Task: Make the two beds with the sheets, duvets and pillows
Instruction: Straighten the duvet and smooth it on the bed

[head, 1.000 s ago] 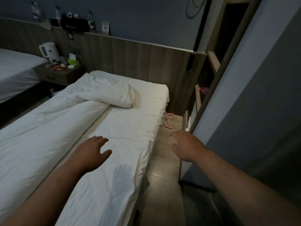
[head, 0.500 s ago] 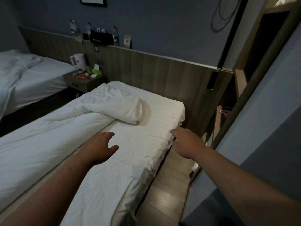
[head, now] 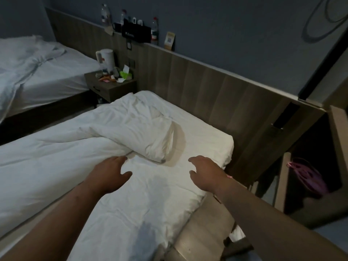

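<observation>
The left hand (head: 111,172) and right hand (head: 205,172) hover low over the wrinkled white cotton sheet (head: 150,194) of the near single bed (head: 224,147). Their fingers (head: 120,159) are spread wide and loosely curved, holding nothing; whether they touch the cloth I cannot tell. Just ahead of the left hand lies the thick white duvet (head: 105,132), its top end folded back on itself into a bulky roll, the rest lying along the bed's left half. The second bed (head: 62,76), well apart beyond the dark wooden bedside table (head: 111,87), carries its own crumpled white duvet (head: 26,59). No pillow shows. One likely risk is catching only the upper layer of the fold, so the duvet twists instead of opening flat. Another is dragging the loose sheet along with it, which would pull a corner off the mattress by the wood-panelled headboard (head: 207,87)
</observation>
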`<state>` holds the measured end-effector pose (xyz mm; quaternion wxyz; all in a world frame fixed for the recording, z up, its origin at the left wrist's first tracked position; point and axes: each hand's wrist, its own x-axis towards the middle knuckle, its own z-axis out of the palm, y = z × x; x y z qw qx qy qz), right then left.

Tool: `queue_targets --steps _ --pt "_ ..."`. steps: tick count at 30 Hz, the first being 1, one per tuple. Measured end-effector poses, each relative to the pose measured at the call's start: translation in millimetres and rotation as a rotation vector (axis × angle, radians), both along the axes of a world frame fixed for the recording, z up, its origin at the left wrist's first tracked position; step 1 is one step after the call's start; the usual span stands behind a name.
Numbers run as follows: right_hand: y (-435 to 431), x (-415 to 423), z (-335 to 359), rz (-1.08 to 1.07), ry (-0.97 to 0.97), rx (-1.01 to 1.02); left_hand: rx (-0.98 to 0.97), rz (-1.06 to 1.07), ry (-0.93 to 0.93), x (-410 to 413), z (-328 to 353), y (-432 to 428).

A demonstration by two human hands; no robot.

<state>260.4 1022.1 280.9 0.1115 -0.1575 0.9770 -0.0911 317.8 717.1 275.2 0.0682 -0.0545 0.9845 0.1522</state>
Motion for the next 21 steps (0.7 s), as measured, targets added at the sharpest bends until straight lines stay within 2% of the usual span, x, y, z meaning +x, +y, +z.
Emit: queue_targets --steps 11,21 --pt "-8 -164 -1 0.110 -0.025 0.041 0.021 0.068 -0.005 -139 -10 8" --pt "-10 -324 -35 0.399 -0.063 0.039 -0.077 0.266 -0.048 -221 -42 47"
